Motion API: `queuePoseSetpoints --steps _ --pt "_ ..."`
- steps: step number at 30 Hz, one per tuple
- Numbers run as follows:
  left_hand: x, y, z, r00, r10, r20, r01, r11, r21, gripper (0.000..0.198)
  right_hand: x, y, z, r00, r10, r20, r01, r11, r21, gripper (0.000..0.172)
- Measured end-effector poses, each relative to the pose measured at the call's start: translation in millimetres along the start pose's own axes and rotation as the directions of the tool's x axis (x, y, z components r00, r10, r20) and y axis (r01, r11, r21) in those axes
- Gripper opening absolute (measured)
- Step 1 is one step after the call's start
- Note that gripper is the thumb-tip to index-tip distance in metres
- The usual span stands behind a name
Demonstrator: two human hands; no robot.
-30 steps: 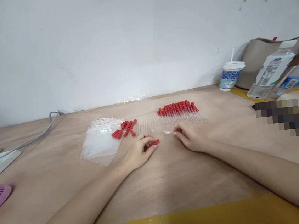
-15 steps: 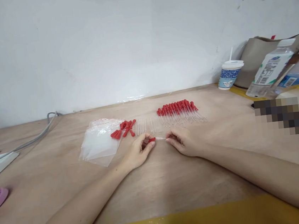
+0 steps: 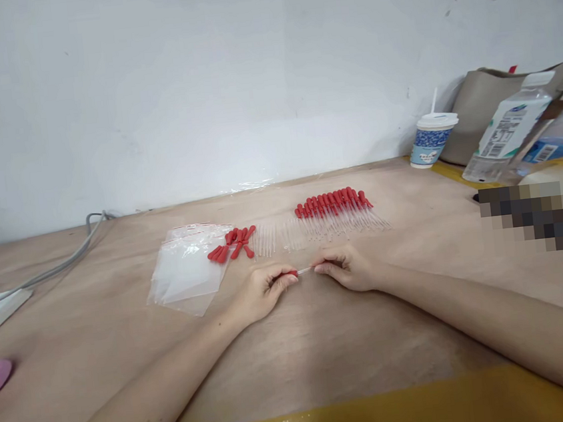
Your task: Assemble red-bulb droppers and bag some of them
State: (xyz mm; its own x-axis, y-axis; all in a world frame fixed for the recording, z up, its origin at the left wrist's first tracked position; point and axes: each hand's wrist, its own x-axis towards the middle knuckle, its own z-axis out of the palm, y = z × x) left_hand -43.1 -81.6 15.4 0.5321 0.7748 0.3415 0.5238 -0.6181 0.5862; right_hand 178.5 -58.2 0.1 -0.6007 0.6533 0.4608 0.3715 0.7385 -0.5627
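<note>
The left hand [image 3: 262, 290] rests on the surface [image 3: 326, 347] with its fingers curled in, thumb and forefinger pressed together on a small red cap [image 3: 292, 273] that pokes out toward the right hand. The right hand [image 3: 345, 268] lies just across from it, its fingertips pinching the far end of a thin clear tube [image 3: 306, 270]. The tube runs level between the two hands, and its near end meets the red cap; whether it sits inside the cap is too small to tell.

Just beyond the left hand's knuckles lies a loose heap of red caps [image 3: 232, 243], and past that heap, farther to the left, a stack of clear plastic bags [image 3: 187, 268]. Beyond the gap between the hands is a row of bare tubes [image 3: 277, 237]. Beyond the right hand is a neat row of capped droppers [image 3: 339, 206], red ends pointing away from it.

Well off to the right of the right hand stand a paper cup [image 3: 432, 140] with a straw, a tilted plastic bottle [image 3: 509, 126] and a tan bag [image 3: 489, 102]. Far to the left of the left hand a grey cable [image 3: 65, 260] trails along the surface.
</note>
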Motion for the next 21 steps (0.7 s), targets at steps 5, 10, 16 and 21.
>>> queuePoseSetpoints --steps 5,10,16,21 --pt "1.3 2.2 1.1 1.0 0.007 0.027 -0.008 0.999 0.047 0.018 -1.8 2.7 -1.8 0.986 -0.164 -0.01 0.149 0.919 -0.364 0.021" --pt "6.0 12.2 -2.0 0.995 -0.038 -0.097 0.05 0.99 0.129 0.012 -6.6 -0.7 4.6 0.985 -0.144 -0.09 0.088 0.885 -0.457 0.023" --pt "6.7 18.9 -5.5 0.986 -0.022 -0.167 0.037 0.995 0.088 0.01 -9.4 -3.2 1.8 0.988 -0.107 -0.115 0.073 0.962 -0.263 0.015" --pt "3.2 6.6 -0.1 0.992 -0.047 -0.121 0.045 0.999 -0.019 0.012 -9.1 1.0 -0.1 0.983 -0.137 -0.119 0.113 0.975 -0.191 0.017"
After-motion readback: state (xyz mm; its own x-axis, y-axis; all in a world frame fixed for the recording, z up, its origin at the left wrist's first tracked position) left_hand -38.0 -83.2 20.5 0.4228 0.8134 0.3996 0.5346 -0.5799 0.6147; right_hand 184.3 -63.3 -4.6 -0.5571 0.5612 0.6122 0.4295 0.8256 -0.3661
